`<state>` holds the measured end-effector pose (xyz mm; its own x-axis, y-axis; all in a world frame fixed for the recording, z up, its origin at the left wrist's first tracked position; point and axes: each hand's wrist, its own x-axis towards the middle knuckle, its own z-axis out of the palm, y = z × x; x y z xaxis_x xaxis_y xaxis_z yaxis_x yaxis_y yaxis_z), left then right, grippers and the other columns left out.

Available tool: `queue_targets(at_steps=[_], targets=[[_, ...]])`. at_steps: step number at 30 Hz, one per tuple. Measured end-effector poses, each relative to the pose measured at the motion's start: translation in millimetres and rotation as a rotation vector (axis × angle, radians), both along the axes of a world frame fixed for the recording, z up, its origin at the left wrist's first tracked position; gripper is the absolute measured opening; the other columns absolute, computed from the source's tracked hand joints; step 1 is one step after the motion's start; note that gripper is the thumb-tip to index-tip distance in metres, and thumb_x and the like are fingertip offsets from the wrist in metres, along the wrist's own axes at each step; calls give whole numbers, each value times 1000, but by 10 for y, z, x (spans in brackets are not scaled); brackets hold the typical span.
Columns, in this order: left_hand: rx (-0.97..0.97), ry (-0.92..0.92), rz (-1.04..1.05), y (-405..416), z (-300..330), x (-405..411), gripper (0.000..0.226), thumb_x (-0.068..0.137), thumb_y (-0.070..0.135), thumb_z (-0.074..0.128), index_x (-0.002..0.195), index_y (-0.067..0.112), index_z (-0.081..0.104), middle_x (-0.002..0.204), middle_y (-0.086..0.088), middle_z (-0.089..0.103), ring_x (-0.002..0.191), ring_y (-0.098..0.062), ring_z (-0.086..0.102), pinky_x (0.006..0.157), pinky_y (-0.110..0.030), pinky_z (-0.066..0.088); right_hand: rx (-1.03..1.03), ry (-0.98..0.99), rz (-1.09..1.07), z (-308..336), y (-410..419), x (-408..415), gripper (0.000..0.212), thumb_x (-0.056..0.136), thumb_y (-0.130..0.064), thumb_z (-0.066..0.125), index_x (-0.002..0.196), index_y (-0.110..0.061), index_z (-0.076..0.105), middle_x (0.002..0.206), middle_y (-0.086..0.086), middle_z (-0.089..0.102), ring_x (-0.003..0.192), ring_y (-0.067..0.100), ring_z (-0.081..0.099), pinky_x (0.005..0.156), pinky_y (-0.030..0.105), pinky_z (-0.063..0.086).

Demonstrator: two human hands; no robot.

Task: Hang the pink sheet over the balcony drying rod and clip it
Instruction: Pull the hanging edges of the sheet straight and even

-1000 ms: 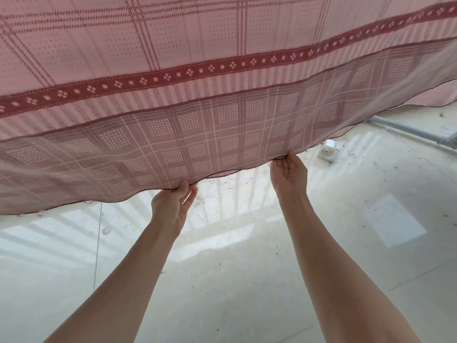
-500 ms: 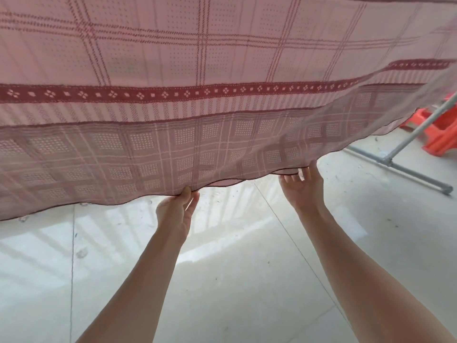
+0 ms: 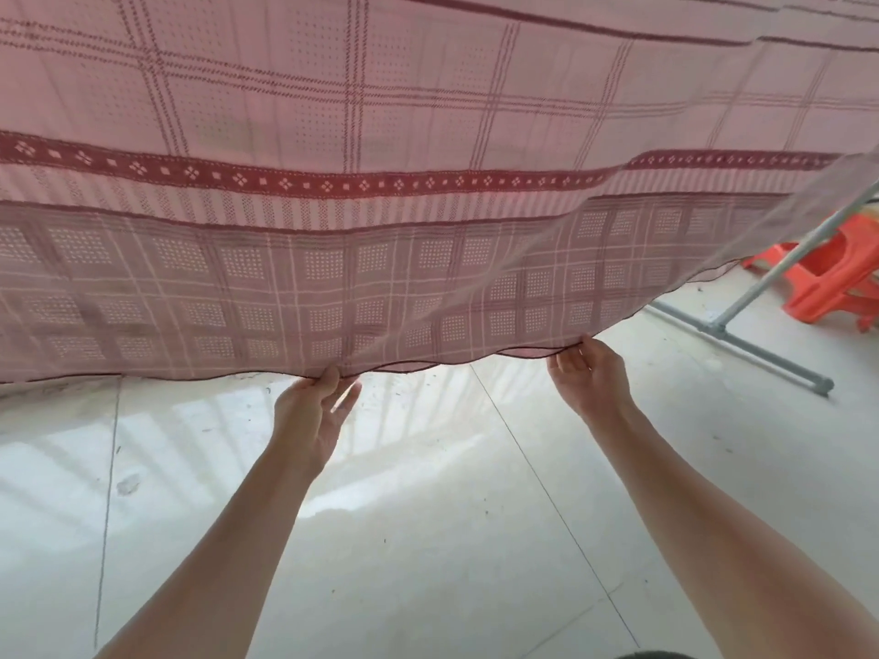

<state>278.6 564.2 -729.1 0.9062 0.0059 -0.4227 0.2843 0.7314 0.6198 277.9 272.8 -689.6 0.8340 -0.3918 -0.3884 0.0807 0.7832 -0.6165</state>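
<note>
A: What do we have nearest us?

B: Our two bare forearms, reaching up and forward over the pale tiled floor point(image 3: 428, 539). The floor shines with streaks of light and has thin joints running across it.

A: And our hands?

B: The left hand point(image 3: 314, 411) is at the lower hem of the sheet point(image 3: 333, 135), thumb and fingertips up against the edge. The grip there looks like a light pinch on the hem, fingers mostly straight. The right hand point(image 3: 590, 378) is a little further along the same hem, fingers curled up behind the cloth with the thumb in front, so that grip holds the sheet.

A: Where is the sheet itself?

B: It hangs in front of us and above, filling the upper half of the view. It is pink with a checked pattern, a dark red band with white diamonds across it, and a greyer checked border below that. The hem sags in a shallow wave between our hands and rises to the right.

A: Beyond it?

B: At the right, a grey metal rack leg point(image 3: 742, 321) slants down to a foot bar on the floor, and behind it stands an orange stool point(image 3: 827, 283).
</note>
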Motion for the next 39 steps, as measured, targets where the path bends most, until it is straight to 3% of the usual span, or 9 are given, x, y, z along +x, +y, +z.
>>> queue_targets(at_steps=[5, 10, 17, 21, 24, 29, 32, 35, 39], targets=[[-239, -96, 43, -418, 118, 128, 16, 86, 14, 50, 76, 23, 57, 82, 7, 66, 100, -12, 60, 100, -44, 37, -61, 23, 178, -71, -220, 50, 18, 88, 3, 46, 78, -9, 56, 79, 4, 59, 83, 15, 58, 93, 30, 49], [-228, -112, -51, -1395, 147, 108, 14, 91, 20, 51, 105, 22, 55, 118, -3, 54, 113, -19, 54, 100, -47, 40, -40, 18, 294, -144, -445, 192, 21, 87, 6, 45, 73, -7, 55, 69, 5, 59, 75, 17, 59, 89, 32, 50], [21, -62, 39, -2391, 138, 157, 9, 91, 14, 52, 92, 14, 61, 95, -1, 67, 97, -17, 62, 85, -33, 48, 83, -56, 524, -310, -642, 388, 14, 89, -3, 50, 80, -8, 61, 85, 5, 63, 83, 19, 63, 80, 32, 51], [109, 1, 189, -2419, 145, 253, 8, 88, 9, 56, 85, 14, 61, 78, 2, 71, 84, -13, 65, 79, -29, 48, 253, -120, 560, -256, -848, 619, 37, 89, -43, 55, 116, -18, 60, 117, 1, 61, 116, 21, 55, 92, 39, 47], [168, 11, 271, -2374, 149, 316, 6, 88, 9, 58, 88, 13, 62, 82, 0, 71, 84, -13, 66, 77, -29, 50, 489, -67, 440, -259, -1060, 909, 45, 92, -24, 56, 134, -17, 42, 111, -8, 57, 109, 19, 58, 89, 28, 51], [247, 48, 350, -2406, 220, 478, 7, 88, 7, 57, 93, 11, 60, 94, -5, 67, 89, -17, 65, 72, -31, 52, 331, -133, 480, -281, -1488, 1085, 17, 91, -22, 56, 104, -14, 63, 103, 1, 64, 107, 23, 60, 96, 45, 47], [285, 104, 349, -2433, 286, 563, 5, 88, 8, 56, 91, 12, 59, 92, -5, 65, 85, -16, 64, 78, -34, 52, 296, -139, 472, -275, -1620, 1195, 6, 89, -20, 60, 93, -17, 63, 99, -1, 60, 100, 18, 59, 92, 40, 49], [329, 151, 283, -2412, 414, 668, 8, 89, 7, 53, 86, 13, 57, 85, -3, 63, 79, -14, 62, 80, -32, 51, 231, -164, 492, -137, -1757, 1294, 16, 90, -25, 59, 104, -18, 60, 106, -1, 58, 100, 16, 57, 95, 38, 47], [311, 174, 290, -2413, 425, 678, 9, 87, 5, 53, 84, 12, 55, 81, -4, 62, 78, -14, 61, 75, -30, 52, 171, -139, 455, -126, -1832, 1313, 17, 96, -18, 48, 108, -13, 57, 112, 2, 60, 104, 18, 58, 78, 36, 48]])
